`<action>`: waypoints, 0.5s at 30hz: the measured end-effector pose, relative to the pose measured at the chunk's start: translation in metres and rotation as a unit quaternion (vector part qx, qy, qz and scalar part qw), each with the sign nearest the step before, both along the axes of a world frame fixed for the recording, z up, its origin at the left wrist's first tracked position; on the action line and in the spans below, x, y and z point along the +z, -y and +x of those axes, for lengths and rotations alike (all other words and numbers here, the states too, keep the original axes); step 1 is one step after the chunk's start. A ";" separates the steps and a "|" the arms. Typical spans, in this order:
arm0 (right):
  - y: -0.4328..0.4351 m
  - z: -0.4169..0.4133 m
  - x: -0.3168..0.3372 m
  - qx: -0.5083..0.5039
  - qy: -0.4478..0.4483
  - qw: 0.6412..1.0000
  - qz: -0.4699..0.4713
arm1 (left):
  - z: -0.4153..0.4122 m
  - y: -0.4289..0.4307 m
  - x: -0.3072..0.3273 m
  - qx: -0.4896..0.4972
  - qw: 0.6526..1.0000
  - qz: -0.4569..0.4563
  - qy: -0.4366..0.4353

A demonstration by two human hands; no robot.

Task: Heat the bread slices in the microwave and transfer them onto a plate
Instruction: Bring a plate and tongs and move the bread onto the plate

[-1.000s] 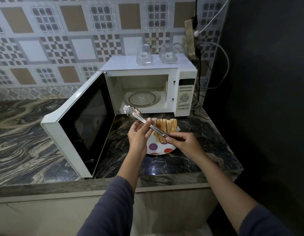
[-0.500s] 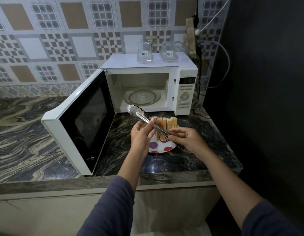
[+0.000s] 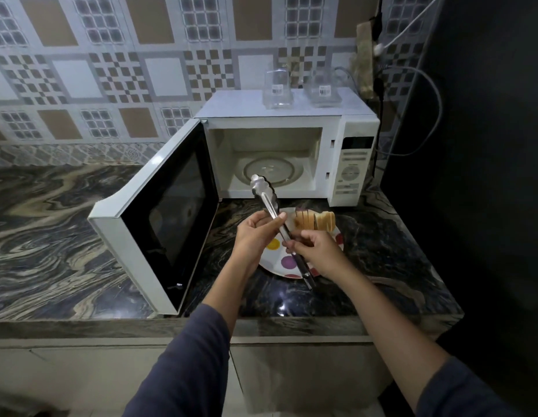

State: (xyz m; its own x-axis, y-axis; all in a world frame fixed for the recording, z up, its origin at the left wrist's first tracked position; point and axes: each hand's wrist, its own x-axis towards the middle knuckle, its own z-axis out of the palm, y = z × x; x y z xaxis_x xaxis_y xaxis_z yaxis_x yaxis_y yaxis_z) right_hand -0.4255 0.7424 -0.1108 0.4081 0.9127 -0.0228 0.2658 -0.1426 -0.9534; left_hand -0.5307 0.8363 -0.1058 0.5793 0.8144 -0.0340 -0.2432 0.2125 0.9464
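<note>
L hand (image 3: 255, 236), fingers curled, pinches the mid-shaft of the long silver metal tongs (image 3: 269, 203). R hand (image 3: 318, 254) grips them nearer the handle end. Both forearms reach fwd over the white plate w/ coloured dots (image 3: 279, 267). Tong tips point up-left toward the white microwave (image 3: 355, 164), its door (image 3: 171, 212) wide open. Tan bread slices (image 3: 315, 221) stand in a row on the plate's far side, on the dark marbled counter (image 3: 397, 260).

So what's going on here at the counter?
A person holds metal tongs in both hands, the left hand pinching the middle, the right hand gripping nearer the handle end. Bread slices stand on a spotted plate on the counter in front of the microwave. Its door is open, and only the glass turntable is inside.
</note>
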 end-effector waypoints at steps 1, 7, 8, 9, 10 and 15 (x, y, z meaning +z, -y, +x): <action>-0.008 -0.002 -0.002 -0.008 -0.008 1.000 -0.003 | 0.000 -0.007 0.000 0.008 0.999 0.023 -0.028; -0.059 0.003 -0.034 -0.052 0.010 0.993 -0.109 | -0.009 -0.062 -0.053 0.119 0.950 0.168 -0.236; -0.069 0.004 -0.041 -0.061 0.020 0.988 -0.139 | -0.014 -0.066 -0.068 0.126 0.927 0.197 -0.294; -0.075 0.004 -0.048 -0.071 0.025 0.984 -0.163 | -0.018 -0.067 -0.082 0.126 0.906 0.221 -0.339; -0.082 0.005 -0.054 -0.083 0.029 0.980 -0.180 | -0.022 -0.067 -0.096 0.116 0.889 0.238 -0.373; -0.110 0.002 -0.077 -0.098 0.159 0.950 -0.250 | -0.025 -0.078 -0.133 0.099 0.818 0.310 -0.474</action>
State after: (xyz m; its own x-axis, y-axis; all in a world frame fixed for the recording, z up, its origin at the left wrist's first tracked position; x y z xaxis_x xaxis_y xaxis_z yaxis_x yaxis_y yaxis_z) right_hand -0.4238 0.8525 -0.1881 0.6276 0.7259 -0.2815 0.4501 -0.6333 -0.6296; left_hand -0.5560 0.9142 -0.2392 0.3866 0.9200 0.0643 0.6905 -0.3350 0.6411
